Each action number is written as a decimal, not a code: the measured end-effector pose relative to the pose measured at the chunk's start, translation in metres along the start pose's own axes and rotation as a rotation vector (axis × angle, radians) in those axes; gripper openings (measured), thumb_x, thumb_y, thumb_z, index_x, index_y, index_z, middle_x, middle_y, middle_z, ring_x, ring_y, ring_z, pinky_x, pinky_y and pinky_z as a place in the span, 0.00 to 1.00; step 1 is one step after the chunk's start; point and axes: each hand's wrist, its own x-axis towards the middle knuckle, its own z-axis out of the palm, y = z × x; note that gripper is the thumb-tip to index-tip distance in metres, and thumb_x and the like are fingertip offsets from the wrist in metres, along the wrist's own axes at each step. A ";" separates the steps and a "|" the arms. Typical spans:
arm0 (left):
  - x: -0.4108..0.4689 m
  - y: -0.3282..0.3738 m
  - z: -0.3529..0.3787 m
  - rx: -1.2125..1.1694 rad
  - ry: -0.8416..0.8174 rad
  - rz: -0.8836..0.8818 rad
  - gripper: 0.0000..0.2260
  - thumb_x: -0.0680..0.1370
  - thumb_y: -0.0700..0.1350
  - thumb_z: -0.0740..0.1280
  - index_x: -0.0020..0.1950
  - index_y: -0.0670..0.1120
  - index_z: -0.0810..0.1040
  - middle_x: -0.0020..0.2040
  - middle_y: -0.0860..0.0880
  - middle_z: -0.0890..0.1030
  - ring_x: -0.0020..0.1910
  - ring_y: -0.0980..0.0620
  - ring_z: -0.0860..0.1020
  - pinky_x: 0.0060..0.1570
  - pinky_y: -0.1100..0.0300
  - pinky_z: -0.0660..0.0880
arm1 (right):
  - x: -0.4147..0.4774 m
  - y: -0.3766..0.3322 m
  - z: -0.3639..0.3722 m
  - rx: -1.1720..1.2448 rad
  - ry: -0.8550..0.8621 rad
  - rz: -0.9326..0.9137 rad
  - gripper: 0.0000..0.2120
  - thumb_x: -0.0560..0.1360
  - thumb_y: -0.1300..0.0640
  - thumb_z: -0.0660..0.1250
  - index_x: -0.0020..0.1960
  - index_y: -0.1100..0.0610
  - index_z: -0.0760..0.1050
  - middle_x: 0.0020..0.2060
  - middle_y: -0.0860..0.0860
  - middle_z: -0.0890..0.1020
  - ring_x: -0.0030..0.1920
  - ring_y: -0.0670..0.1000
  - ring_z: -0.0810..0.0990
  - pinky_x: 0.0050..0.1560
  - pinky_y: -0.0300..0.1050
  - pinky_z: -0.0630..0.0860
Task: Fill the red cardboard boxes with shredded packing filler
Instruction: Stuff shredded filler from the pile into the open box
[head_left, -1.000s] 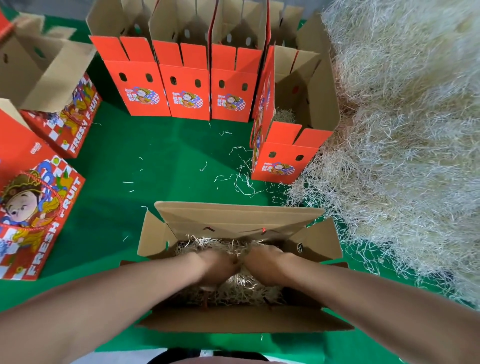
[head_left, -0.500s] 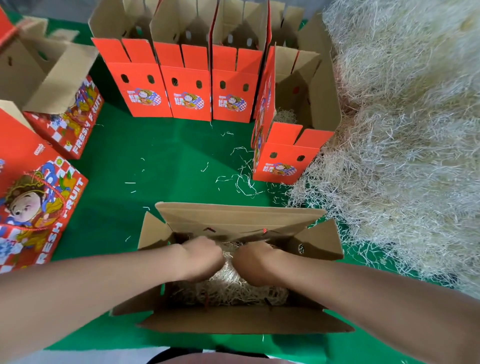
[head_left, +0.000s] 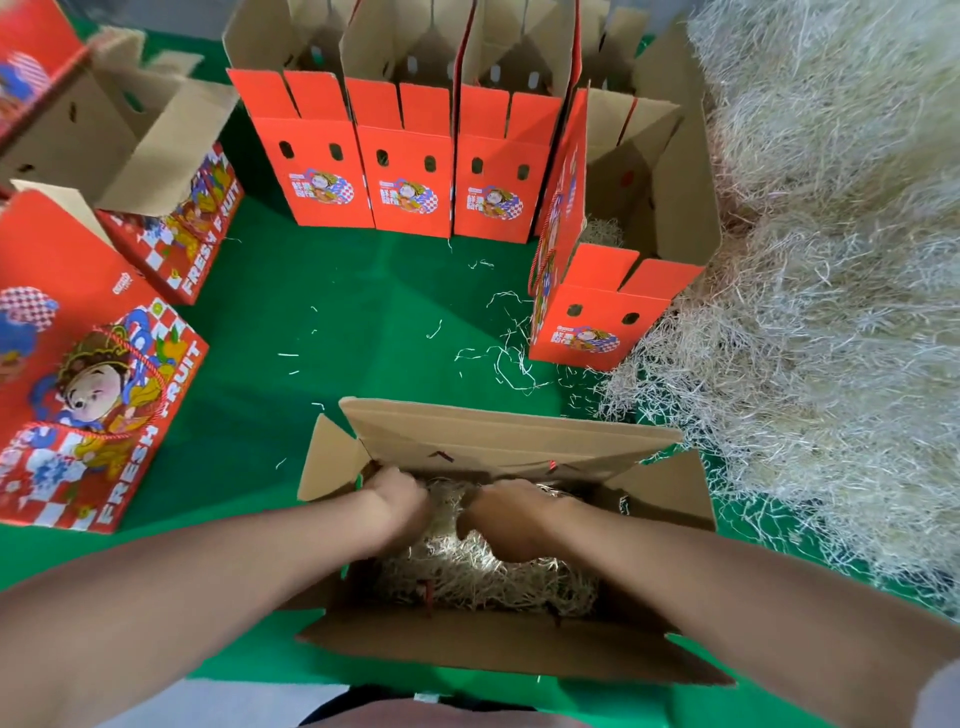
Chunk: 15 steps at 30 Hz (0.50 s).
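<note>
An open cardboard box (head_left: 509, 436) stands right in front of me, flaps spread, holding a layer of pale shredded filler (head_left: 483, 577). Both my hands reach down into it. My left hand (head_left: 400, 493) is at the far left of the filler and my right hand (head_left: 501, 519) is near the middle, a small gap between them. Their fingers are buried in the strands and hidden. A big heap of the same filler (head_left: 831, 260) lies on the right.
Three red boxes (head_left: 410, 182) stand open in a row at the back. Another red box (head_left: 597, 322) beside the heap has some filler inside. Two printed red boxes (head_left: 93, 364) sit at the left. Loose strands lie on the green cloth (head_left: 337, 312).
Both hands have moved from the middle of the filler toward the box's far wall and drawn slightly apart. The view has shifted a little.
</note>
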 end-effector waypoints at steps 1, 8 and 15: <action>0.009 0.002 -0.001 0.059 0.094 0.100 0.15 0.81 0.43 0.53 0.66 0.40 0.69 0.60 0.40 0.76 0.58 0.42 0.76 0.50 0.52 0.73 | -0.004 -0.002 0.000 -0.001 0.072 0.002 0.18 0.73 0.66 0.59 0.58 0.54 0.77 0.57 0.55 0.78 0.54 0.57 0.79 0.47 0.48 0.77; 0.013 -0.005 0.025 0.297 -0.304 0.091 0.19 0.80 0.48 0.59 0.70 0.42 0.68 0.71 0.43 0.67 0.70 0.43 0.65 0.68 0.47 0.62 | -0.042 0.023 0.030 -0.267 -0.669 0.137 0.19 0.78 0.58 0.60 0.67 0.62 0.69 0.65 0.59 0.71 0.66 0.60 0.69 0.63 0.59 0.68; 0.008 -0.035 0.025 0.088 -0.235 0.119 0.20 0.78 0.54 0.62 0.64 0.41 0.74 0.48 0.46 0.77 0.53 0.46 0.75 0.58 0.54 0.72 | -0.030 0.030 -0.053 -0.004 -0.081 0.193 0.21 0.73 0.63 0.61 0.65 0.50 0.73 0.66 0.51 0.73 0.60 0.48 0.74 0.68 0.56 0.63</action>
